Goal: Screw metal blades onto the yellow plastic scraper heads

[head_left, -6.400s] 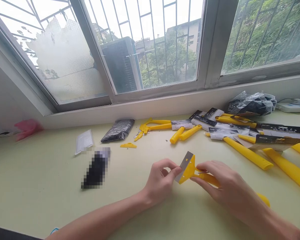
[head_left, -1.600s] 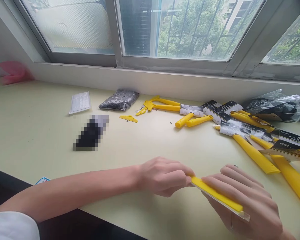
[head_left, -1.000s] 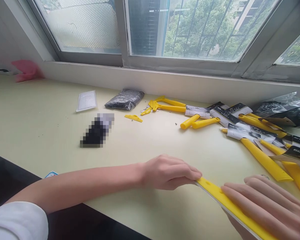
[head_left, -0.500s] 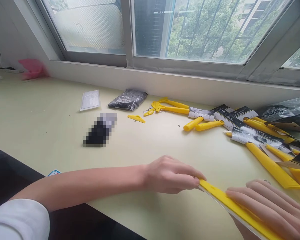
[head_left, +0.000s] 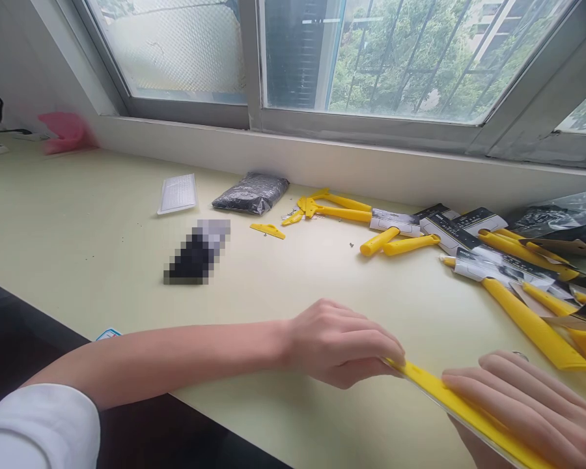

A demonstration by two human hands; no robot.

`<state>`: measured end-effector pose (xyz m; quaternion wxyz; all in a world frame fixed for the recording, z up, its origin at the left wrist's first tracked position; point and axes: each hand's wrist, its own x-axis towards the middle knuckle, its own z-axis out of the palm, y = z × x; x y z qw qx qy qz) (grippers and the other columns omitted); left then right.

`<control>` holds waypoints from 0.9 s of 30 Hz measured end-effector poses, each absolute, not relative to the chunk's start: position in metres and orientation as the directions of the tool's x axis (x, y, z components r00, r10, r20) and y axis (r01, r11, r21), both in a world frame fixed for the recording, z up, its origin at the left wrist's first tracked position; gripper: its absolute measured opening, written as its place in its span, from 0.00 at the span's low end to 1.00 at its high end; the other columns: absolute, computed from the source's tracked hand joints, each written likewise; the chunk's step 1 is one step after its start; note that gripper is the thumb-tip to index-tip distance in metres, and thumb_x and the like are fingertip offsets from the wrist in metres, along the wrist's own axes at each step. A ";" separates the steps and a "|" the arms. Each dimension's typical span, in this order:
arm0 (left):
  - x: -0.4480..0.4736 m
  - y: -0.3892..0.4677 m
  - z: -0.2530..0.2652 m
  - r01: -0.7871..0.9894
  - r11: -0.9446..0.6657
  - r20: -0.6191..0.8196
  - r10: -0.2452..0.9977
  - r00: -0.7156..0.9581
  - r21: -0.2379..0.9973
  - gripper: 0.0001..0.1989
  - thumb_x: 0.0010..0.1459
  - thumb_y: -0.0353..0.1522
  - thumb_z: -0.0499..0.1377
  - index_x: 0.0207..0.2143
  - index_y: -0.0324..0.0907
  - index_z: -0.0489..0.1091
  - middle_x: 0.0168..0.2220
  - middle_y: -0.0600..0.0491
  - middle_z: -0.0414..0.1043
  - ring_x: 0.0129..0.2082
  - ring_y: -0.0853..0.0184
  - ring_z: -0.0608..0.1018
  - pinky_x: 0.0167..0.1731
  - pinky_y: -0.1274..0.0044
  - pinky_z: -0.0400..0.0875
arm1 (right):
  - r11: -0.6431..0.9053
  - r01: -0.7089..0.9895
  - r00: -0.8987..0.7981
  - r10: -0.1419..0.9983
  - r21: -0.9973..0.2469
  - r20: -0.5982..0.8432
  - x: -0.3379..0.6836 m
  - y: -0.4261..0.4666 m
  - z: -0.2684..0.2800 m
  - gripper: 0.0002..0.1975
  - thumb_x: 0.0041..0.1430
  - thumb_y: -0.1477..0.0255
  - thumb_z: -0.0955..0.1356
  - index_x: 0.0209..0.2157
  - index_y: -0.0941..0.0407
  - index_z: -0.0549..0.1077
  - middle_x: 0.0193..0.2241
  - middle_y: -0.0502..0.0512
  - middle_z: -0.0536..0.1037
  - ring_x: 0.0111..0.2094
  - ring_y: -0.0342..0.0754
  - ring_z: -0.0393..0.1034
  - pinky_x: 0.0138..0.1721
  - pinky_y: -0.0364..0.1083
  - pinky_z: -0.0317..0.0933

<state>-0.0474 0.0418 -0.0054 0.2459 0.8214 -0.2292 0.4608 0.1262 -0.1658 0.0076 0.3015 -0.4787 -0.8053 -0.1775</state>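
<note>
Both hands hold one yellow scraper head [head_left: 432,391], seen edge-on near the table's front right, with a thin metal blade along its lower edge. My left hand [head_left: 344,342] pinches its left end between thumb and fingers. My right hand [head_left: 532,410] lies along its right part, fingers stretched over the top; the scraper's handle is hidden behind that hand.
On the pale table [head_left: 102,260]: a heap of yellow-handled scrapers in card sleeves [head_left: 498,267] at the right, loose yellow parts [head_left: 322,208], a black bag [head_left: 251,193], a small clear box [head_left: 177,193], a pixelated dark object [head_left: 198,252], crinkled plastic bags [head_left: 557,218]. Window sill behind.
The scraper went from flat-on at table centre to edge-on at the lower right, both hands staying on it. In the last second the view shifted slightly; the grip stays the same.
</note>
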 end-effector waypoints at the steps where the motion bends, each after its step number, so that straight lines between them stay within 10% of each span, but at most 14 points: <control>1: -0.047 0.041 -0.006 -0.604 -0.770 0.859 -0.154 0.488 0.206 0.08 0.63 0.34 0.61 0.41 0.39 0.71 0.35 0.53 0.82 0.30 0.74 0.82 0.32 0.84 0.74 | 0.472 0.880 -0.330 0.678 -0.045 0.657 0.120 -0.163 0.010 0.24 0.49 0.85 0.71 0.50 0.64 0.72 0.32 0.60 0.73 0.30 0.49 0.65 0.28 0.50 0.62; 6: -0.049 0.037 -0.010 -0.611 -0.724 0.766 -0.182 0.617 0.320 0.09 0.65 0.33 0.58 0.42 0.37 0.73 0.32 0.51 0.82 0.29 0.71 0.82 0.30 0.82 0.74 | 0.341 0.911 -0.160 0.812 -0.234 0.561 0.099 -0.145 0.017 0.06 0.61 0.81 0.67 0.39 0.58 0.71 0.24 0.50 0.68 0.23 0.41 0.60 0.22 0.43 0.57; 12: -0.053 0.040 -0.007 -0.232 -0.108 0.242 0.087 0.966 0.967 0.15 0.62 0.41 0.60 0.37 0.36 0.70 0.30 0.47 0.76 0.24 0.67 0.80 0.23 0.78 0.76 | -0.115 0.501 0.125 0.990 -0.858 -0.060 0.094 -0.118 0.034 0.20 0.69 0.58 0.63 0.27 0.54 0.71 0.19 0.50 0.70 0.21 0.44 0.68 0.22 0.40 0.63; 17: -0.050 0.052 -0.002 0.052 0.298 -0.063 0.027 0.998 0.953 0.24 0.49 0.49 0.69 0.33 0.37 0.69 0.27 0.49 0.74 0.20 0.66 0.79 0.19 0.76 0.75 | -0.464 0.185 0.217 0.879 -0.866 -0.425 0.097 -0.094 0.044 0.25 0.57 0.47 0.70 0.24 0.56 0.72 0.20 0.50 0.71 0.21 0.41 0.61 0.23 0.41 0.52; 27: -0.047 0.053 0.006 0.184 0.328 -0.210 0.043 0.977 0.927 0.25 0.44 0.46 0.73 0.30 0.36 0.69 0.25 0.49 0.76 0.20 0.66 0.79 0.20 0.75 0.76 | -0.373 0.122 0.131 0.925 -0.920 -0.358 0.117 -0.106 0.022 0.27 0.61 0.44 0.64 0.32 0.56 0.73 0.20 0.45 0.58 0.22 0.39 0.41 0.22 0.44 0.36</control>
